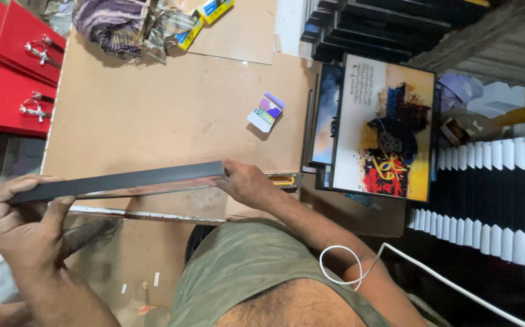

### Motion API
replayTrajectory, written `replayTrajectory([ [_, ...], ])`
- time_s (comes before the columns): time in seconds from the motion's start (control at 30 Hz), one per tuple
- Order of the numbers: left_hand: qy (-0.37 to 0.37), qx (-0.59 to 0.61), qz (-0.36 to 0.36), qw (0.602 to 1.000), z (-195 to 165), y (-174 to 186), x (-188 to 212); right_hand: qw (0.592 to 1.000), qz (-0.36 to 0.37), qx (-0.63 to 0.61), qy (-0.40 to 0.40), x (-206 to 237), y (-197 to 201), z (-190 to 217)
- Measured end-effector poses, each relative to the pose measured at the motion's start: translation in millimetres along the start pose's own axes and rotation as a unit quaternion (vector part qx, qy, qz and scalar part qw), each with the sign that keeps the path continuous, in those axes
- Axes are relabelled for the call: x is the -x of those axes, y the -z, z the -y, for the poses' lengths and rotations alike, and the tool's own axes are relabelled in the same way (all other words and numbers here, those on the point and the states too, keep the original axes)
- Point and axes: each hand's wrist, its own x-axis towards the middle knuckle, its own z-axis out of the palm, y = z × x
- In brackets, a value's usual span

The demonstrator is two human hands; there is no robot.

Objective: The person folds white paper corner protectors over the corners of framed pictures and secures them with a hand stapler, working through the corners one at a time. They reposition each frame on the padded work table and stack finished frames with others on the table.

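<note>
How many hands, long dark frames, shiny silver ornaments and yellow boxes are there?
Hands: 2, left hand and right hand
Dark frame, held at both ends: 1
Silver ornaments on the red boards: 2
Yellow boxes: 2
Total: 7

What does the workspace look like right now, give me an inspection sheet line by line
Surface: brown board worktop, scuffed and dusty.
Job's things: long dark framed panel held edge-on above the worktop.
Clutter: small colourful card pack; bundled striped cloth; yellow and blue boxes.
Grips: left hand and right hand each clasp one end of the panel.
Cables: white cable looping by the right arm.
Surroundings: framed abstract prints; red boards with metal clips; white-cornered black frames stacked.
</note>
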Motion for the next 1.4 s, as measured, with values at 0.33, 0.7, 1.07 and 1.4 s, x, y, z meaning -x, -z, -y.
replayTrajectory([
  [0.33, -0.184, -0.397, 0.233, 0.869, -97, -42, -42, 0.946, -0.131, 0.277, -0.104, -80, 33, -85],
  [0.7, -0.235, -0.245, 0.311, 0.888, -99, -131, -65, 0.912, -0.266, 0.286, -0.127, -60, 55, -80],
  [1.07, -0.209, -0.223, 0.34, 0.889, -85, -146, -74, 0.828, -0.317, -0.463, 0.012, 10, 23, 2],
  [1.4, -0.169, -0.233, 0.318, 0.903, -69, -144, -58, 0.884, -0.276, -0.377, 0.03, 1, -10, -10],
])
